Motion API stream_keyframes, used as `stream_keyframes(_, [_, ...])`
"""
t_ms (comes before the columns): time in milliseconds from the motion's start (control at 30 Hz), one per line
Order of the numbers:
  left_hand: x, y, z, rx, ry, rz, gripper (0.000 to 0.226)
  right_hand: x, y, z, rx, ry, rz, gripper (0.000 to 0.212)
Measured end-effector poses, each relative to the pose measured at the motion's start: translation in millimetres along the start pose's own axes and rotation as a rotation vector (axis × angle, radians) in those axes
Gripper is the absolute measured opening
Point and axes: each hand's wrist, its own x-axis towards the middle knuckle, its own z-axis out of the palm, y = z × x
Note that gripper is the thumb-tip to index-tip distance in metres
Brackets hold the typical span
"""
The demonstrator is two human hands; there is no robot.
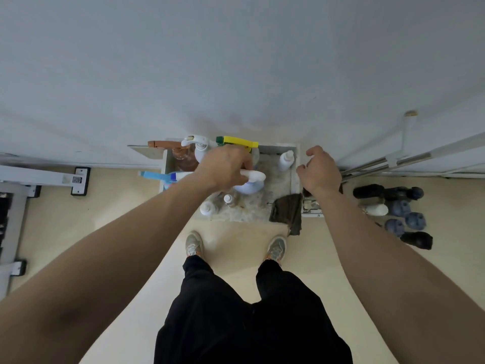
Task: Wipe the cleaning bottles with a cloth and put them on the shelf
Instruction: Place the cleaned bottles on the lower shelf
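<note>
Left hand (225, 166) hid much of the white spray bottle (256, 177) it gripped; right hand (319, 172) hung loose, empty. One cloth (287, 210), three small bottles (286, 158) counted.

Bottles (286, 160) upright on shelf (275, 179), dark cloth (287, 211) at edge

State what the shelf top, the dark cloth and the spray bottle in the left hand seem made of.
Shelf top: probably stone or stone-look laminate, matt; mottled grey-brown veining. Dark cloth: soft fabric, drooping over the edge. Spray bottle in the left hand: likely plastic, smooth, pale blue with white head.
</note>
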Motion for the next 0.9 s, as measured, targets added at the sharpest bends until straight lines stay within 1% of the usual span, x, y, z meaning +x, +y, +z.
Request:
stream_keyframes(67, [-4.4,-7.7,-0.4,-0.001,0.017,-0.029,0.01,-18.5,-8.5,1.4,-0.05,0.028,-0.015,0.021])
stream_keyframes(133, [-7.4,-11.5,-0.4,-0.01,0.018,-0.041,0.012,-37.4,-19.4,7.2,-0.076,-0.035,-0.047,0.011])
stream_keyframes(267, [-12.0,-15.0,-1.2,0.013,0.027,-0.031,0.016,-55.0,-36.7,23.7,-0.171,-0.211,-0.138,0.018])
stream_keyframes(333, [-14.6,-18.6,0.5,0.023,0.039,-0.028,0.018,-58.2,-43.6,28.5,-0.226,-0.273,-0.156,0.017])
stream_keyframes(433, [-20.9,-23.1,1.5,-0.014,0.068,-0.02,0.021,-65.1,-51.4,30.4,-0.293,-0.339,-0.173,0.015])
stream_keyframes(533, [-36.1,-24.0,-8.7,-0.086,0.134,-0.029,0.032,-71.6,-58.1,29.8,-0.313,-0.386,-0.181,0.015])
stream_keyframes(633, [-62.0,-32.1,-21.5,-0.147,0.225,-0.049,0.035,-84.3,-69.6,30.8,-0.381,-0.367,-0.248,0.017])
stream_keyframes(733, [-98.8,-55.9,-29.6,-0.215,0.356,-0.134,0.029,-101.0,-87.0,41.0,-0.444,-0.27,-0.408,0.018])
stream_keyframes(833, [-139.6,-84.6,-26.4,-0.236,0.496,-0.25,0.019,-115.8,-105.3,56.8,-0.368,-0.241,-0.508,0.017])
stream_keyframes(900, [-162.1,-100.6,-16.5,-0.192,0.521,-0.348,0.019,-122.9,-116.8,68.0,-0.348,-0.267,-0.579,0.024])
